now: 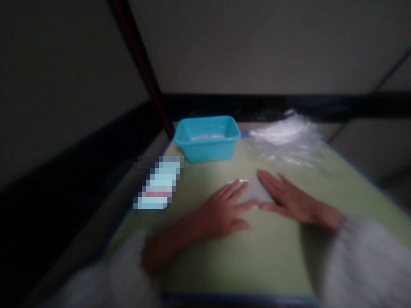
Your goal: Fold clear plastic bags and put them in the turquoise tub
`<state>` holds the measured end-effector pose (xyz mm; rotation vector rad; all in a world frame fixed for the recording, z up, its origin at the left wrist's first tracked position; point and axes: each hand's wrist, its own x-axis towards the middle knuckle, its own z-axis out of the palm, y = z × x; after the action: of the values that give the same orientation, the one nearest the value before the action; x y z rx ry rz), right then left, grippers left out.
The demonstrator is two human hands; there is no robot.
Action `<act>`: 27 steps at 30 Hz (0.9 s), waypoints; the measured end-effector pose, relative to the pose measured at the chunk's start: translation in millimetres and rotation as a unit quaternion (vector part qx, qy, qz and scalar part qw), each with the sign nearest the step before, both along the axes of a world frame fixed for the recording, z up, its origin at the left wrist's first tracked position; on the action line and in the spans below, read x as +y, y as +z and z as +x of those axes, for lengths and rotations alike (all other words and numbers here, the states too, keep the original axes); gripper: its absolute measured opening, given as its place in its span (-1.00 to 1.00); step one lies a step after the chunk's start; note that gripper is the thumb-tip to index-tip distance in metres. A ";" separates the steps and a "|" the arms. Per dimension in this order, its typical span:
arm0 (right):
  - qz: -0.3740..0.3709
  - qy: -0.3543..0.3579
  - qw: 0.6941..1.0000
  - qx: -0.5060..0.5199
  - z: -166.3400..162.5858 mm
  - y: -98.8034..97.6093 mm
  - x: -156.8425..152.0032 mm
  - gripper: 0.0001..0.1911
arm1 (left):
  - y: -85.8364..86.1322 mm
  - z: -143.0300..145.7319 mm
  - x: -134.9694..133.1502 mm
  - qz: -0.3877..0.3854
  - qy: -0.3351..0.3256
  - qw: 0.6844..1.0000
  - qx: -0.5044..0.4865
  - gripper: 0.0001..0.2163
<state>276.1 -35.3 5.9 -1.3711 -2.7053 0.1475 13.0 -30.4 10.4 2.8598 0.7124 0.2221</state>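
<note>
A small, flat, whitish piece (256,191) with a shiny far edge, perhaps a clear plastic packet, lies on the green tabletop (244,265). Over its left side rests my left hand (226,211), palm down, fingers stretched and spread. From the right, my right hand (289,196) lies flat across the piece's other side, its fingers out straight and thumb apart. Both hands press on the piece rather than grasp it. Blur hides the exact kind of the piece, and the fingers cover part of it.
Beyond my hands stands a turquoise plastic basin (208,149) with something pale inside. A heap of clear plastic bags (289,137) lies at the back right. Along the left edge is a pixelated light-blue item (160,184). Walls close in behind and at left.
</note>
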 end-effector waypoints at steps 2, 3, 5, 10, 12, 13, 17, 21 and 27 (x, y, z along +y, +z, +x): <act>-0.010 0.000 1.000 0.008 0.8 1.2 0.5 -0.15 | 0.8 -0.5 -0.7 -0.001 -0.002 1.000 0.002 -0.46; -0.019 0.001 1.000 0.017 1.1 2.7 0.9 -0.15 | 1.5 -0.7 -1.0 -0.003 -0.002 1.000 0.001 -0.46; -0.047 -0.003 0.997 0.058 2.1 7.8 2.1 -0.19 | 3.3 -1.0 -1.1 -0.007 0.004 1.000 -0.005 -0.45; -0.104 -0.111 0.953 0.261 5.7 25.2 8.3 -0.41 | 6.6 -3.8 3.4 0.007 0.025 0.999 -0.043 -0.44; -0.099 -0.141 0.937 0.304 6.8 28.9 11.0 -0.46 | 6.6 -5.4 6.0 0.026 0.017 0.997 -0.067 -0.52; -0.095 -0.146 0.934 0.312 7.2 29.8 12.1 -0.48 | 6.5 -6.0 6.9 0.035 0.010 0.996 -0.078 -0.56; -0.096 -0.147 0.932 0.317 7.9 30.6 14.3 -0.49 | 6.5 -7.7 8.2 0.058 -0.015 0.993 -0.106 -0.67; -0.113 -0.161 0.925 0.326 8.9 31.2 13.9 -0.50 | 5.6 -10.6 12.2 0.081 -0.025 0.990 -0.116 -0.73; -0.179 -0.132 0.899 0.378 3.2 38.1 6.9 -0.63 | 1.4 -20.2 27.7 0.120 0.020 0.989 -0.085 -0.71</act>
<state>279.4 -28.3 44.0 -1.3582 -1.8808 0.9686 -7.2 -2.7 11.8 3.0024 0.7554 0.5894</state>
